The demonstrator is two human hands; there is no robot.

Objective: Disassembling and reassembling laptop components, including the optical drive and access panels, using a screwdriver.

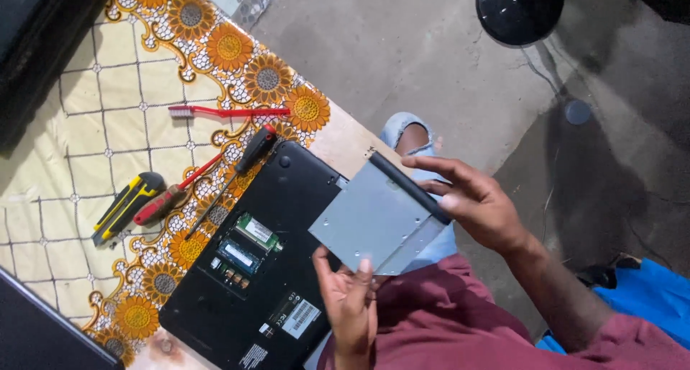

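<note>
1. The person holds a flat grey metal disc drive [377, 219] in the air with both hands, just off the right edge of the laptop [244, 269] and above their own lap.
2. Which hand is which cannot be fully settled from this view. Judging by the arm crossing from the lower right, the right hand [478, 201] is at the drive's far end, and the left hand [348, 287] rises from below at its near corner.
3. The right hand's fingers are closed lightly on the drive's black front strip [410, 187], with the fingertips laid along it and the thumb beneath.
4. The left hand pinches the drive's lower corner, thumb on top and fingers under the plate.
5. The drive's long axis runs from lower left to upper right, with the black strip on the side turned away from the laptop. The bare metal end points back toward the laptop's edge, and the left hand is the one nearer that edge.
6. The drive is thin, square-cornered, matt sheet metal. Its strip is smooth black plastic.
7. The laptop lies bottom up on a table under a sunflower-patterned cloth [108, 126]. It is black, and an open bay shows green memory boards [248, 242].
8. On the cloth to the left lie a black-handled screwdriver [233, 176], a red-handled screwdriver [172, 194], a yellow and black utility knife [128, 206] and a red toothbrush [226, 112].
</note>
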